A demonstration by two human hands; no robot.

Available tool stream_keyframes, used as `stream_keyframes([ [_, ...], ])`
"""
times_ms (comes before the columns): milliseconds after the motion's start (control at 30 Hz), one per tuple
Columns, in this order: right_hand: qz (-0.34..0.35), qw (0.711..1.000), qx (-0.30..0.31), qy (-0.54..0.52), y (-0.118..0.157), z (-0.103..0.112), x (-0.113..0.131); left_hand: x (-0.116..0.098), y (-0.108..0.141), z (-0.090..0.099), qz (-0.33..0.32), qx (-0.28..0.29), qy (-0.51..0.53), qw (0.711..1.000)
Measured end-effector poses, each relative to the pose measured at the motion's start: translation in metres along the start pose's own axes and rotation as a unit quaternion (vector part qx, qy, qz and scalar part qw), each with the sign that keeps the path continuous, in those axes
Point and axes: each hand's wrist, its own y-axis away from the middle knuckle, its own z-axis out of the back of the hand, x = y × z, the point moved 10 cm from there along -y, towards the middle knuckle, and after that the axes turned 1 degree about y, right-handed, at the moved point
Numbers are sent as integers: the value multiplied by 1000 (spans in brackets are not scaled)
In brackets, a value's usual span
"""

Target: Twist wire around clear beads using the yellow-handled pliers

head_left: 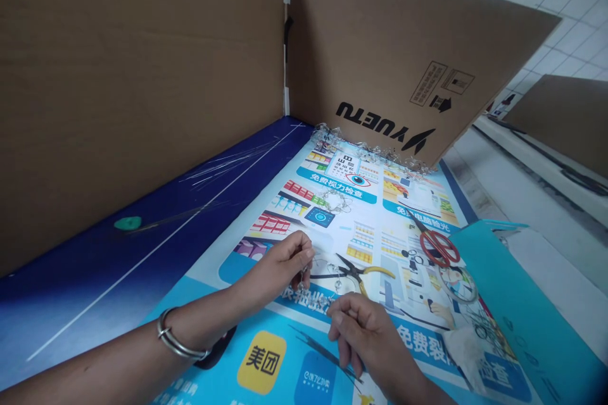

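Note:
My left hand (295, 261) is closed, its thumb and index finger pinching a thin strand of clear beads (317, 300). The strand sags from there toward my right hand (363, 329), whose fingers are curled with thumb and forefinger together at its near end. The exact grip of the right fingertips is too small to make out fully. Just beyond the hands lie pliers (361, 271) with yellow handles, jaws apart. Slim dark tweezers (317, 348) lie on the printed sheet, partly beneath my right hand.
Red-handled scissors (439, 248), a coil of wire (456, 283) and a teal folder-like box (522, 310) are on the right. A looped beaded piece (336, 201) lies farther back. Beaded strands (375, 153) line the base of the tall cardboard panel (403, 50). Fine wires (228, 164) lie left.

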Motion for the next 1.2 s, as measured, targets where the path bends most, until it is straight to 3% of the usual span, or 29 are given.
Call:
stream_keyframes([
  [467, 8, 1000, 3, -17, -3, 2, -4, 2, -1, -1, 6, 8, -4, 1000],
  [800, 23, 994, -105, -37, -1, 34, -1, 7, -1, -3, 29, 8, -6, 1000],
  [1000, 54, 988, -141, -37, 5, 51, 7, 12, 1, -16, 54, 59, -59, 995],
  [1200, 94, 985, -129, -60, 11, 54, 16, 17, 8, -32, 64, 127, -122, 982],
])
